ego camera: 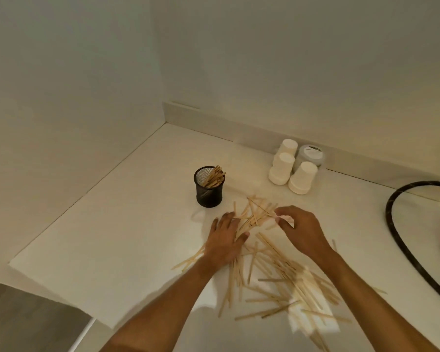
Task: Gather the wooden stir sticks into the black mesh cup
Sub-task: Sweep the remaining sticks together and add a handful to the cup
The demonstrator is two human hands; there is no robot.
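Both forearms enter from the bottom edge and converge at frame centre over a loose pile of sticks (272, 265). The left hand (226, 240) lies palm down on the counter (112, 237), fingers extended and slightly spread, its fingertips resting on the sticks at the pile's upper end. The right hand (300, 229) arches above the pile, wrist raised, fingers curled with thumb and forefinger closing on a few sticks at its upper edge; exactly how many it pinches cannot be told. The sticks are thin, flat, pale wooden strips, scattered crosswise from centre to lower right. Above and left of the hands stands the cup (209, 186), a black cylinder of fine wire mesh, upright, already holding a bundle of sticks leaning toward its right rim. At upper right of the counter, three white paper cups (290, 168) sit inverted beside a grey round lid (311, 153). A black hose (401, 240) curves along the right edge. The counter is smooth and white.
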